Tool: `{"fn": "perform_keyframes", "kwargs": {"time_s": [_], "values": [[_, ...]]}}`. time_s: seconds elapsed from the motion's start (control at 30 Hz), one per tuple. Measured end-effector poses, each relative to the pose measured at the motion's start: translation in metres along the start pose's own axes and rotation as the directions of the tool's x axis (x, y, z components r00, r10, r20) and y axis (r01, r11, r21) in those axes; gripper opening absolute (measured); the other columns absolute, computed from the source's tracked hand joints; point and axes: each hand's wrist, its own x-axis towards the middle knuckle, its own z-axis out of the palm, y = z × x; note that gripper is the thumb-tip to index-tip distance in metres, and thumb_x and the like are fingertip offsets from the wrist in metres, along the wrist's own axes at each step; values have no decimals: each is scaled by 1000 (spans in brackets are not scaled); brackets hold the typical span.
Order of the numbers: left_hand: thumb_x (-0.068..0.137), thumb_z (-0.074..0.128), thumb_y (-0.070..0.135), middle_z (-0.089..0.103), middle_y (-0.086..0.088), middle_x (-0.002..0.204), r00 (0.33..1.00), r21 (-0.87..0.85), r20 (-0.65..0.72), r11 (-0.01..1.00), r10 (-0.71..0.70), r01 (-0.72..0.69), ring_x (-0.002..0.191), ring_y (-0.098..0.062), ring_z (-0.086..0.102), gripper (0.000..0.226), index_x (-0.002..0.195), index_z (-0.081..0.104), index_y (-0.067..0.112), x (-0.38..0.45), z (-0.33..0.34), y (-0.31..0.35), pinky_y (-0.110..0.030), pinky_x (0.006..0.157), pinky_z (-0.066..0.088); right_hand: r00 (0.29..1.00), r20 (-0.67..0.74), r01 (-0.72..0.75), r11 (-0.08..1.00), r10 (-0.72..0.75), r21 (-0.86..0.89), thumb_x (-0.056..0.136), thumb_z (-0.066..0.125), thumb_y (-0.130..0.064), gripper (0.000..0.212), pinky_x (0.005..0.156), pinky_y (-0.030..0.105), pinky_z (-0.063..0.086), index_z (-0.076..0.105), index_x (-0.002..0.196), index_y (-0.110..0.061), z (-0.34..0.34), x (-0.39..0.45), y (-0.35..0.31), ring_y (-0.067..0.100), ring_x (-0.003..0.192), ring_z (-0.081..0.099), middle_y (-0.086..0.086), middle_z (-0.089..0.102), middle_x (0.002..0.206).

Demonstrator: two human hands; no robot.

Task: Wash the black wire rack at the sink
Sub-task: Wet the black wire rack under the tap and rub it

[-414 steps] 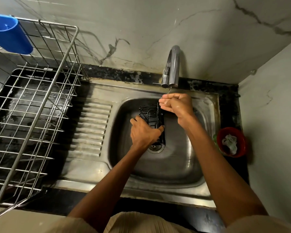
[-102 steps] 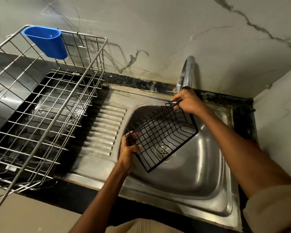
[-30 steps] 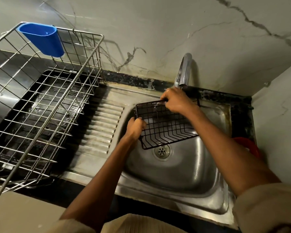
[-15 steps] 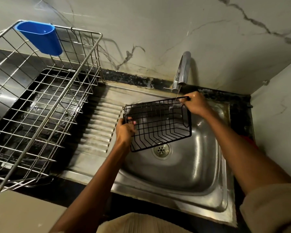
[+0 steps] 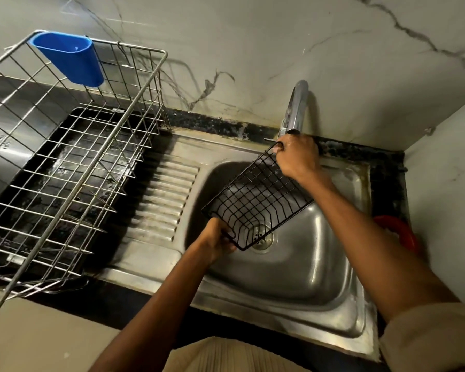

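Here both hands, left hand (image 5: 214,241) and right hand (image 5: 297,157), grip the black wire rack (image 5: 255,202) above the steel sink (image 5: 293,277).

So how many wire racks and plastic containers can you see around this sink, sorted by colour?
Black: 1, the black wire rack, gripped by the left hand and right hand over the sink.
Silver: 1, the large metal dish rack.
Blue: 1, the blue cup hung on it.
Red: 1, the red container, partly hidden.
Total: 4

Bare forearms, beige sleeve (image 5: 424,336) pushed up, seemingly matching beige garment (image 5: 226,355)
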Motion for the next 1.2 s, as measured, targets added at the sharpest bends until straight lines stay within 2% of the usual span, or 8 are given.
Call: {"fn": "perform_keyframes", "kwargs": {"time_s": [0.17,0.3,0.53,0.67,0.9,1.03,1.1,1.2], "values": [[84,52,19,53,-6,90,985,84,46,982,166,-169,86,-26,51,24,104,60,7,-36,38,18,-34,74,46,993,62,114,960,-102,-254,97,55,-15,19,80,39,51,68,107,-8,-17,-15,-8,33,94,67,16,70,105],[104,42,18,61,-20,122,923,-296,270,936,274,-191,120,-33,57,35,130,55,-1,-51,71,54,-41,110,43,982,119,178,931,-147,-317,94,55,-14,23,80,40,49,66,113,-7,-31,-20,-15,34,98,65,16,67,109],[107,44,35,65,-9,85,910,-481,339,875,239,-51,76,-20,65,37,105,62,3,-49,87,101,-32,77,59,953,81,302,894,-292,-331,87,62,-38,26,62,32,38,69,87,-13,-40,-48,-33,25,68,57,2,52,64],[107,36,19,61,-5,81,934,-459,318,889,164,0,71,-16,59,31,87,59,11,-48,84,97,-26,59,54,940,49,337,897,-337,-288,86,60,-43,31,62,32,32,69,87,-13,-40,-64,-27,23,67,55,5,62,74],[108,23,18,72,-24,78,936,-522,322,852,141,52,56,-31,72,45,100,61,-5,-44,58,87,-32,46,58,945,18,313,919,-327,240,82,74,-37,22,77,23,55,78,101,-26,-39,-87,-2,5,73,67,-10,75,84],[109,22,16,74,-26,87,921,-540,370,835,120,108,68,-35,75,43,98,60,-1,-45,38,74,-47,59,61,996,-86,81,551,-17,831,89,69,-6,10,67,28,58,76,93,-11,-6,-100,12,15,75,74,3,77,88],[110,21,16,75,-24,81,925,-525,362,845,118,98,65,-34,75,44,94,59,0,-45,30,68,-42,55,60,987,-114,51,459,112,887,89,67,-1,11,71,32,58,74,96,-8,6,-102,12,20,81,74,4,76,94],[109,23,16,74,-16,68,955,-514,277,856,103,56,55,-28,73,41,89,56,4,-42,18,58,-30,44,56,990,-127,67,580,64,812,92,66,-11,22,97,33,53,73,112,-17,20,-96,15,12,114,64,-3,70,118]]}}
